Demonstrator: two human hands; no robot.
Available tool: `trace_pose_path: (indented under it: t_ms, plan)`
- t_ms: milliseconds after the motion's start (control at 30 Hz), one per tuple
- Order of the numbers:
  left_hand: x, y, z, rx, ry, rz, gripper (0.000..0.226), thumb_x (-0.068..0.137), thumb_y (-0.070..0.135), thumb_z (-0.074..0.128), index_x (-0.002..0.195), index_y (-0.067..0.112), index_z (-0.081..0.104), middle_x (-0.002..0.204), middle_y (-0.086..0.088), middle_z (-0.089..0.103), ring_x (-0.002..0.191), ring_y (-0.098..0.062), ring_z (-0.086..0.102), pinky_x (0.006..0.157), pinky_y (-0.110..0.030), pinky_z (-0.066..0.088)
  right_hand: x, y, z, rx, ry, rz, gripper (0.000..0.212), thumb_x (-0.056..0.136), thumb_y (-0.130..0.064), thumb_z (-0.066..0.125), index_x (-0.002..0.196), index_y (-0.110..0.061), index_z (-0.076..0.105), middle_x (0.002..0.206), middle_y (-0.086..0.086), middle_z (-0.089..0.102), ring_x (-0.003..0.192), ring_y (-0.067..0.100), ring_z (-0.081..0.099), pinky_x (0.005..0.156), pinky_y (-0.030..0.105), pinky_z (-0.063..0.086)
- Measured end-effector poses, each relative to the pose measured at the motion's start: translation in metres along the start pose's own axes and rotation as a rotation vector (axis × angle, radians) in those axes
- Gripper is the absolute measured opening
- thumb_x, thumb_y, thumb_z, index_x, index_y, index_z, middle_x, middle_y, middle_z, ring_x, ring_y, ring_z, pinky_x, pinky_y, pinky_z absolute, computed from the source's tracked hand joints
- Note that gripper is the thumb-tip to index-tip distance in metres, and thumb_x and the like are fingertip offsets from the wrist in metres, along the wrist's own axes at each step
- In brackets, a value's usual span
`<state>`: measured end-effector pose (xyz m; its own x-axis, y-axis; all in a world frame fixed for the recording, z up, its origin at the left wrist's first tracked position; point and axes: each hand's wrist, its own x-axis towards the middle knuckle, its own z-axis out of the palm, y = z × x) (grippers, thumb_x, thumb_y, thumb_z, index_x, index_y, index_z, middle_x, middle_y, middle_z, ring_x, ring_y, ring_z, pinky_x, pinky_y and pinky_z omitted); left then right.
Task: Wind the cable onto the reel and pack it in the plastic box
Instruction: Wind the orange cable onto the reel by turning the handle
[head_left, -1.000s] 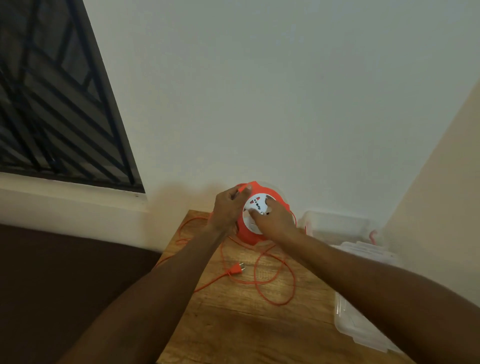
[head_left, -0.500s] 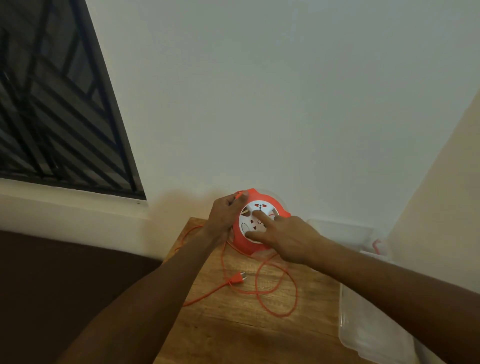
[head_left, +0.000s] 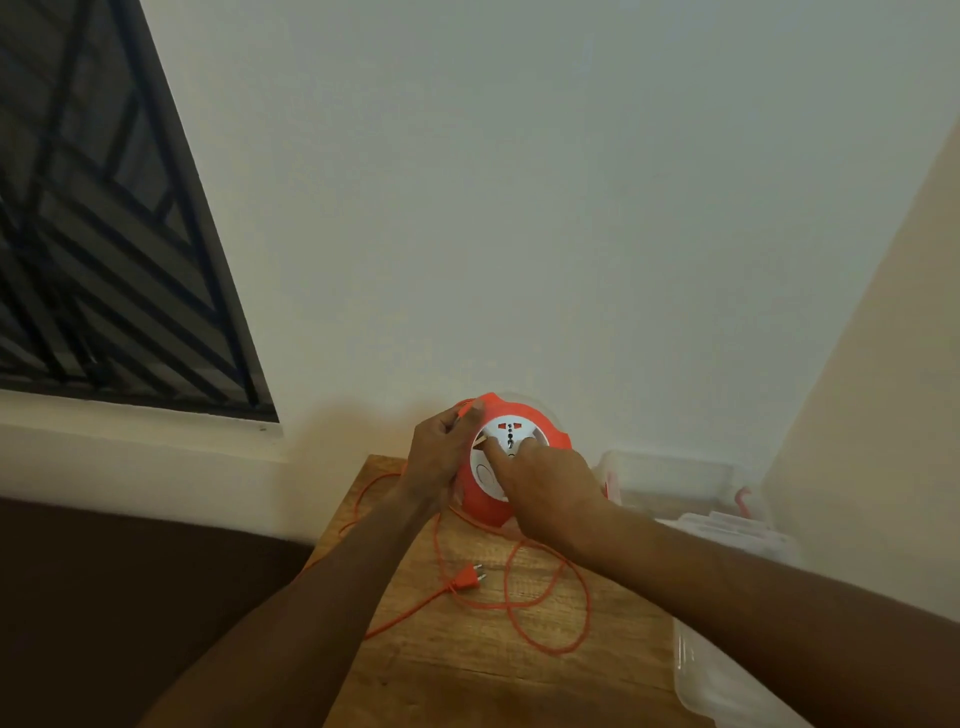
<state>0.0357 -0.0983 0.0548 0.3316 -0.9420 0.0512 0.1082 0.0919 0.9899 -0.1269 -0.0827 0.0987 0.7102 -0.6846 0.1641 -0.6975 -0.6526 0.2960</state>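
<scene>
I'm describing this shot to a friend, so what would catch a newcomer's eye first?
The bright orange cable reel at the table's far edge by the wall, gripped by the left hand while the right hand presses its white face. Next, the loose orange cable looped on the wooden table, plug lying free.

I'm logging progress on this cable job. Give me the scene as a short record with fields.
reel: orange with white socket face, held tilted above the table
left hand: grips the reel's left rim
right hand: fingers on the white face
cable: orange, mostly loose in loops on the wooden table
plug: lying free on the table
plastic box: clear, at the wall, right of the reel
lid: clear, at the table's right edge
</scene>
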Motion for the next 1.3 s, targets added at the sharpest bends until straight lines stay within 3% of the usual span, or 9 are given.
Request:
trace_pose_path:
  t_ms: [200,400,500,633,767,833,967,1100,1300]
  plan:
    - [-0.003,0.004,0.002,-0.032,0.011,-0.023,0.025,0.093,0.050,0.065,0.106,0.032,0.077,0.104,0.002,0.083,0.089,-0.022,0.081,0.067,-0.031,0.065,0.007,0.006,0.006,0.023,0.002,0.006,0.074,0.092,-0.024,0.065,0.154,-0.025,0.024,0.142,0.020,0.047,0.120,0.039,0.056,0.092,0.049,0.053]
    - [-0.006,0.008,0.009,-0.009,0.018,0.042,0.017,0.098,0.043,0.066,0.090,0.041,0.082,0.098,0.006,0.083,0.087,-0.018,0.081,0.065,-0.027,0.063,0.020,0.017,0.008,0.139,-0.002,0.052,0.066,0.087,-0.043,0.066,0.146,-0.030,0.039,0.136,0.005,0.059,0.119,0.029,0.059,0.094,0.043,0.051]
    - [-0.007,0.006,0.014,0.017,0.070,0.139,0.014,0.099,0.040,0.066,0.097,0.038,0.080,0.099,0.007,0.083,0.091,-0.017,0.080,0.073,-0.031,0.066,0.021,0.016,0.012,0.672,0.045,0.387,0.071,0.082,-0.055,0.067,0.144,-0.026,0.045,0.140,0.001,0.056,0.121,0.024,0.058,0.092,0.035,0.050]
    - [-0.012,0.004,0.027,0.089,0.123,0.237,0.012,0.099,0.037,0.068,0.091,0.039,0.077,0.089,0.017,0.081,0.084,-0.011,0.079,0.068,-0.023,0.064,0.024,-0.006,0.014,1.612,-0.004,1.020,0.067,0.093,-0.052,0.056,0.148,-0.016,0.040,0.135,0.011,0.058,0.106,0.027,0.063,0.066,0.027,0.054]
    - [-0.009,0.001,0.022,0.023,0.143,0.181,0.014,0.101,0.030,0.067,0.091,0.033,0.076,0.084,0.009,0.080,0.076,-0.011,0.078,0.061,-0.025,0.063,0.013,-0.022,0.013,1.853,-0.003,1.037,0.065,0.095,-0.027,0.060,0.152,-0.023,0.027,0.105,0.012,0.068,0.058,0.012,0.059,0.039,0.018,0.044]
    - [-0.007,-0.001,0.018,-0.001,0.140,0.130,0.014,0.102,0.031,0.064,0.093,0.031,0.075,0.080,0.012,0.080,0.072,-0.008,0.078,0.057,-0.021,0.061,0.003,-0.030,0.012,1.675,0.054,0.828,0.070,0.089,-0.024,0.067,0.149,-0.025,0.031,0.107,0.005,0.068,0.063,0.009,0.065,0.046,0.016,0.048]
    - [-0.002,0.002,0.010,0.030,0.084,0.059,0.015,0.101,0.042,0.062,0.100,0.033,0.074,0.085,0.018,0.081,0.079,-0.007,0.079,0.060,-0.022,0.061,-0.010,-0.017,0.017,0.624,0.219,0.296,0.063,0.084,-0.028,0.072,0.141,-0.038,0.044,0.149,0.001,0.047,0.117,0.024,0.061,0.087,0.032,0.055]
    - [0.000,0.006,0.008,0.029,0.024,0.021,0.021,0.098,0.046,0.064,0.101,0.030,0.078,0.096,0.004,0.083,0.085,-0.018,0.081,0.065,-0.029,0.064,-0.001,0.011,0.016,0.236,0.063,0.100,0.082,0.085,-0.022,0.070,0.149,-0.044,0.024,0.163,0.012,0.014,0.122,0.034,0.055,0.086,0.041,0.055]
    - [-0.001,0.006,0.004,0.037,-0.002,-0.004,0.021,0.099,0.045,0.063,0.104,0.032,0.077,0.094,0.007,0.083,0.084,-0.017,0.081,0.061,-0.025,0.062,0.003,0.021,0.009,0.052,0.089,-0.029,0.073,0.080,-0.026,0.074,0.142,-0.032,0.036,0.143,0.017,0.042,0.092,0.035,0.066,0.063,0.038,0.055]
